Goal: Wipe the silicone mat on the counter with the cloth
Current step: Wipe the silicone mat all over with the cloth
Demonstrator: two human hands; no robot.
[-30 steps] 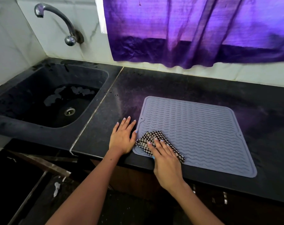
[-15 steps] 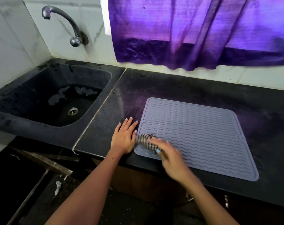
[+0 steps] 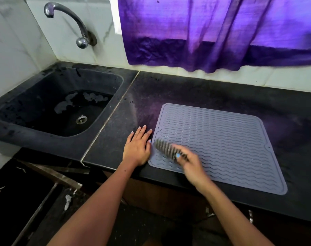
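Left hand (image 3: 137,149) lay flat on the surface, fingers straight, touching the mat's (image 3: 227,146) left edge, likely bracing it. Right hand (image 3: 190,163) pinched the bunched cloth (image 3: 166,150), blurred, over the mat's front-left corner.

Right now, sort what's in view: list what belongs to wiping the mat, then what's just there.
Part of the job:
silicone mat
checked cloth, blurred, in the right hand
left hand, flat on the counter beside the mat

Just there:
sink
tap
purple curtain
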